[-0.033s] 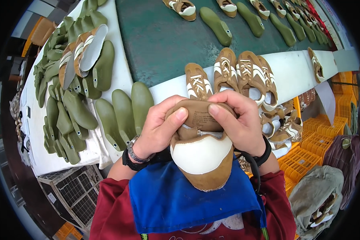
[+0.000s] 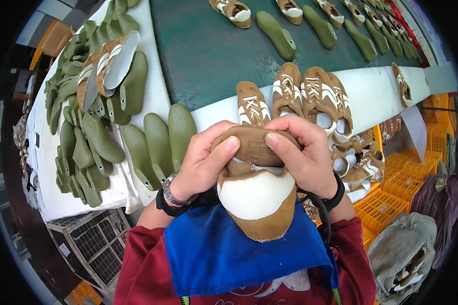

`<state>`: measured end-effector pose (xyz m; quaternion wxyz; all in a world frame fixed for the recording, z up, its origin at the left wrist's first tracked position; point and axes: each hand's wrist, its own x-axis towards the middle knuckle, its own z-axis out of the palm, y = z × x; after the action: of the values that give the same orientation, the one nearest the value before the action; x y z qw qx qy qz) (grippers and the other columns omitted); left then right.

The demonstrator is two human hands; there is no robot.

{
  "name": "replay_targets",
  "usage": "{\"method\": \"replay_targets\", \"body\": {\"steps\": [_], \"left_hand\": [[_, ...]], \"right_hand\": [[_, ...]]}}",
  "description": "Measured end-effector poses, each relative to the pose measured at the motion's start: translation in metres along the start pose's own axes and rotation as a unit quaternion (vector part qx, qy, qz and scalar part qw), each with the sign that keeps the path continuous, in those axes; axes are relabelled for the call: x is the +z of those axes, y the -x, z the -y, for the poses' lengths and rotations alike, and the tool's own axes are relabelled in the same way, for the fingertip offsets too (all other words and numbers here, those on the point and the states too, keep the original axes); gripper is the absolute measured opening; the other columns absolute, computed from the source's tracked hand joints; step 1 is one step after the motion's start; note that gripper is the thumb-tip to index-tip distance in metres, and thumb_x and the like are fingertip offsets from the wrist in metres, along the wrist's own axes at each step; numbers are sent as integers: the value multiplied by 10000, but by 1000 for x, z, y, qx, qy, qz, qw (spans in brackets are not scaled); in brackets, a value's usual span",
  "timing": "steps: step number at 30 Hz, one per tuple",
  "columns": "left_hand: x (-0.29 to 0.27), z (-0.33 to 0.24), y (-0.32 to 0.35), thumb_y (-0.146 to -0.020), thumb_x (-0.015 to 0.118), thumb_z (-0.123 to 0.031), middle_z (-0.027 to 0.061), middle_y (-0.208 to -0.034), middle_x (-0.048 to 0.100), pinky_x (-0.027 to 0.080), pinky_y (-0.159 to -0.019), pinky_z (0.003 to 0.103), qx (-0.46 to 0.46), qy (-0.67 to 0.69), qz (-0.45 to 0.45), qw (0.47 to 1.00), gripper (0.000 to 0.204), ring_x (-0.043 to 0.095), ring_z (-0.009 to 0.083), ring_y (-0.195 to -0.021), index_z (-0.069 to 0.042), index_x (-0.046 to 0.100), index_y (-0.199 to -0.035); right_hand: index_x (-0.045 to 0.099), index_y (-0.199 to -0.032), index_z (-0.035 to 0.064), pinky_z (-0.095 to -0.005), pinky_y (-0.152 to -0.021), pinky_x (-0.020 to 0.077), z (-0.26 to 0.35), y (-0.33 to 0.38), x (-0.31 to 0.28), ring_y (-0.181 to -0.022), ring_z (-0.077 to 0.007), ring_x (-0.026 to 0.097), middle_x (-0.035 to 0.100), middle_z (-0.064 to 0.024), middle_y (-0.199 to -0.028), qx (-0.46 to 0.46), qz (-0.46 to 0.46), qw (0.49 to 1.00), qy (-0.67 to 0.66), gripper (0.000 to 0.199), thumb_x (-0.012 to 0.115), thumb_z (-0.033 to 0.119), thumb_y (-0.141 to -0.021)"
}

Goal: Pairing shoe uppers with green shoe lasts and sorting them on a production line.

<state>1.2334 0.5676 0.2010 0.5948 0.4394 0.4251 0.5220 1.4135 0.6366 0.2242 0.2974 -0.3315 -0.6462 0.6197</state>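
Both of my hands grip a brown and white shoe upper in front of my chest. Its brown tongue, bearing small print, is stretched between my thumbs and fingers. My left hand pinches the tongue's left side, thumb on top. On the other side, my right hand pinches it the same way. The white heel panel and the ragged tan lower edge face me; the toe end is hidden. Just beyond my hands, several brown and white laced shoes stand on the white table edge.
Green shoe lasts stand at left beside a large pile of lasts, with insoles on top. More lasts and shoes line the green surface. Orange crates are at right; a wire cage sits lower left.
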Motion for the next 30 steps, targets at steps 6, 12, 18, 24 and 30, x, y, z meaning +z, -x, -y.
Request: {"method": "replay_targets", "body": {"steps": [6, 12, 18, 24, 30], "left_hand": [[-22, -5, 10, -826, 563, -93, 80, -900, 597, 455, -710, 268, 64, -242, -46, 967, 182, 570, 150, -809, -3, 563, -984], [-71, -34, 92, -689, 534, 94, 154, -1035, 552, 448, -825, 334, 286, -515, -349, 728, 239, 555, 289, -949, -22, 535, -898], [-157, -26, 195, -840, 542, -62, 119, -1206, 505, 430, -942, 409, 345, 146, -482, 792, 275, 493, 240, -1096, -78, 502, -1111], [-210, 9, 208, -904, 496, -235, 233, -1317, 387, 345, -1017, 535, 396, 519, -234, 720, 463, 379, 387, -1215, 51, 388, -1251], [-260, 30, 186, -904, 493, -238, 184, -1330, 401, 329, -1040, 483, 292, 561, -211, 745, 440, 366, 343, -1245, -8, 410, -1269]], "right_hand": [[604, -913, 10, -323, -550, 481, -11, -19, 9, -618, -261, 630, 625, -139, -732, -174, 29, 969, 171, 173, 615, 134, -794], [497, -1180, 27, -360, -907, 411, 2, -52, 43, -1066, -307, 526, 552, -161, -1140, -256, 211, 930, 160, 423, 619, 167, -800], [566, -1091, 43, -351, -735, 490, -63, -81, 76, -833, -283, 621, 637, -145, -924, -130, 278, 913, 268, 315, 601, 190, -815], [500, -1202, 161, -433, -692, 492, -136, -62, 165, -769, -346, 621, 639, -170, -792, -86, 367, 848, 371, 422, 534, 366, -836], [555, -1045, 170, -452, -634, 490, -127, -43, 205, -694, -349, 623, 638, -156, -734, 14, 297, 802, 518, 296, 523, 367, -826]]}}
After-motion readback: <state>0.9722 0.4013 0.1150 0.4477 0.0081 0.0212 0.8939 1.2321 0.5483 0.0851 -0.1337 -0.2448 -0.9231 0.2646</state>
